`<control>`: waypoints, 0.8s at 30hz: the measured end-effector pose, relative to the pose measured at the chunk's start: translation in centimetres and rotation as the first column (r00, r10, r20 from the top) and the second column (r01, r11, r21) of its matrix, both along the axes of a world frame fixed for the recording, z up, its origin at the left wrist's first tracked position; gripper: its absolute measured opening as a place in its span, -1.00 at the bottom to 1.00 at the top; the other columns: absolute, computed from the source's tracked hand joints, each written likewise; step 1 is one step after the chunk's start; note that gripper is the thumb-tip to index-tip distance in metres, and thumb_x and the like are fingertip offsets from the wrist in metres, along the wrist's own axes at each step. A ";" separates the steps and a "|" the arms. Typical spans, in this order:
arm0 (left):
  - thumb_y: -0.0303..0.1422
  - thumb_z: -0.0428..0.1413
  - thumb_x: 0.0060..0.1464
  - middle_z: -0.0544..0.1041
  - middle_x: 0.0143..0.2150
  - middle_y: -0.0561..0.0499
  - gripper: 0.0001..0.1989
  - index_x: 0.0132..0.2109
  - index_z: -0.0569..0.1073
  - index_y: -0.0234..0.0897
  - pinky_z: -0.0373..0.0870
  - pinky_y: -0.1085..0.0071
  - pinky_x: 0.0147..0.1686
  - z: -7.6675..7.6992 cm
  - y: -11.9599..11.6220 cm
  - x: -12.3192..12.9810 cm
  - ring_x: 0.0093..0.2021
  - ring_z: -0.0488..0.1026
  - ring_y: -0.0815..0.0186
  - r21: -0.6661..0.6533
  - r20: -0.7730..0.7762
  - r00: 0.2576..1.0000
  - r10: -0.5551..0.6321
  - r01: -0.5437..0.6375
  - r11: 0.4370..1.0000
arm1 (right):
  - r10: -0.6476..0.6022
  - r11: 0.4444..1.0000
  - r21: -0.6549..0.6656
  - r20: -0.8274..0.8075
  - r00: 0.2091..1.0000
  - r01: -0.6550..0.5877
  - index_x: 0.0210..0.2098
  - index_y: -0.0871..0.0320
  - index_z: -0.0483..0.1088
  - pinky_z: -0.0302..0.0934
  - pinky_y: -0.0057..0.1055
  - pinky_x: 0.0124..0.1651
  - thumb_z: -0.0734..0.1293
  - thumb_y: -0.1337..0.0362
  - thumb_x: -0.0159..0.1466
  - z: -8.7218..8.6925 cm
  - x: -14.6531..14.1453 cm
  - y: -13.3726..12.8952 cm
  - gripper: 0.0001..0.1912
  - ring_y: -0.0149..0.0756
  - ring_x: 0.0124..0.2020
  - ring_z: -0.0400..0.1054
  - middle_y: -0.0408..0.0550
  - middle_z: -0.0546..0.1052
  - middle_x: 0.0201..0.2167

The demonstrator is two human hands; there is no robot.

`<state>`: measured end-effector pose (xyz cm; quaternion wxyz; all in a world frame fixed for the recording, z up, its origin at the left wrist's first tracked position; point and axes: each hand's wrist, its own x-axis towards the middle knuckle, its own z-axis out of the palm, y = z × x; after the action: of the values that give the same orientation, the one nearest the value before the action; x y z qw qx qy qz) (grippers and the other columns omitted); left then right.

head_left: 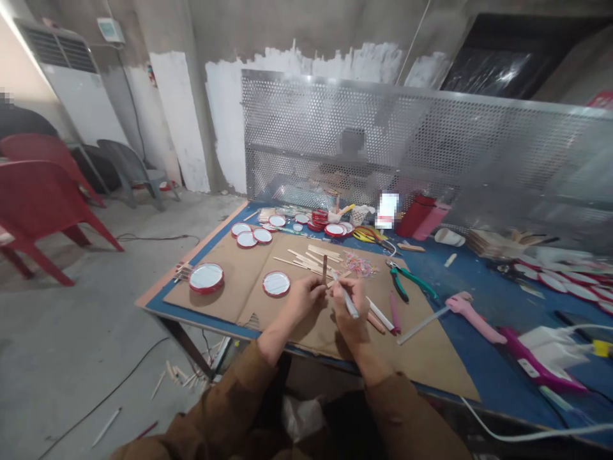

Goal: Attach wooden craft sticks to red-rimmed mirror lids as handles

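My left hand (301, 300) pinches a thin wooden stick (324, 268) upright between its fingers. My right hand (347, 313) is shut on a white pen-like tool (351, 306), whose tip is close to the stick's lower part. Both hands hover over a brown cardboard sheet (239, 275). Loose wooden craft sticks (311, 259) lie just beyond them. Several red-rimmed round lids (276, 283) sit on and behind the cardboard. Green-handled pliers (407, 281) lie to the right of my right hand.
The blue worktable (498, 370) holds a pink glue gun (472, 319), cables and red-rimmed discs on the right. A perforated metal screen (354, 140) stands behind it, with a person dimly visible beyond. Red plastic chairs (43, 211) stand at left. Sticks lie on the floor (184, 377).
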<state>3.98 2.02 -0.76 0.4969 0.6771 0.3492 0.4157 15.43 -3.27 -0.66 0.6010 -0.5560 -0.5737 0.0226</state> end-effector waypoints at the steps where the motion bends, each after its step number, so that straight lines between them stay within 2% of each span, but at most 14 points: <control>1: -0.41 0.01 0.01 0.40 -0.50 0.07 -0.88 -0.40 0.41 -0.35 0.27 0.54 -0.41 0.0 0.0 0.0 -0.44 0.32 0.41 0.018 -0.027 1.000 0.012 -0.012 1.000 | 0.011 1.000 -0.014 -0.003 1.000 -0.011 -0.29 0.12 0.31 0.29 -0.33 -0.33 0.22 0.15 0.26 0.0 0.1 -0.1 -0.83 -0.31 -0.42 0.36 -0.13 0.44 -0.48; 6: -0.46 0.00 0.00 0.47 -0.45 0.04 -0.86 -0.38 0.46 -0.34 0.25 0.53 -0.37 0.2 -0.2 0.0 -0.41 0.33 0.39 0.145 -0.217 0.976 0.018 0.014 0.989 | 0.019 0.999 -0.031 -0.047 0.999 -0.021 -0.35 0.14 0.31 0.27 -0.32 -0.29 0.21 0.17 0.27 0.0 0.2 -0.5 -0.82 -0.31 -0.42 0.34 -0.13 0.42 -0.48; 10: -0.45 0.02 0.02 0.50 -0.47 0.01 -0.83 -0.44 0.48 -0.33 0.23 0.49 -0.36 0.3 -0.2 -0.1 -0.41 0.34 0.35 0.271 -0.389 0.916 0.096 0.014 0.962 | 0.024 0.999 -0.041 -0.070 0.997 -0.027 -0.31 0.14 0.30 0.28 -0.33 -0.28 0.20 0.16 0.28 -0.1 0.3 -0.9 -0.82 -0.31 -0.41 0.36 -0.14 0.44 -0.46; 15: -0.46 0.01 0.03 0.53 -0.50 0.03 -0.80 -0.46 0.49 -0.31 0.23 0.51 -0.40 0.5 -0.3 -0.2 -0.44 0.39 0.36 0.217 -0.412 0.909 0.060 0.034 0.975 | -0.001 0.997 -0.079 -0.068 0.998 -0.004 -0.30 0.13 0.33 0.26 -0.37 -0.32 0.20 0.14 0.28 0.0 0.5 -1.0 -0.80 -0.33 -0.45 0.36 -0.16 0.44 -0.48; 19: -0.47 0.03 0.02 0.52 -0.48 0.02 -0.82 -0.47 0.48 -0.31 0.24 0.52 -0.37 0.7 -0.4 -0.2 -0.42 0.38 0.36 0.242 -0.415 0.903 0.108 -0.005 0.970 | 0.010 0.992 -0.129 -0.032 0.999 -0.014 -0.34 0.13 0.34 0.24 -0.37 -0.33 0.19 0.13 0.28 0.1 0.6 -0.9 -0.78 -0.32 -0.46 0.36 -0.15 0.44 -0.51; 24: -0.45 0.04 0.03 0.52 -0.45 0.02 -0.84 -0.43 0.49 -0.31 0.23 0.50 -0.36 0.6 -0.5 -0.4 -0.40 0.36 0.34 0.264 -0.439 0.891 0.116 0.004 0.964 | 0.003 0.991 -0.133 0.011 1.000 -0.002 -0.36 0.12 0.33 0.23 -0.38 -0.36 0.20 0.15 0.27 0.3 0.5 -1.0 -0.81 -0.31 -0.47 0.35 -0.16 0.44 -0.55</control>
<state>3.55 1.50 -0.18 0.2976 0.8033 0.4173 0.3033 15.90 -4.31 -0.31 0.5594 -0.5943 -0.5749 0.0587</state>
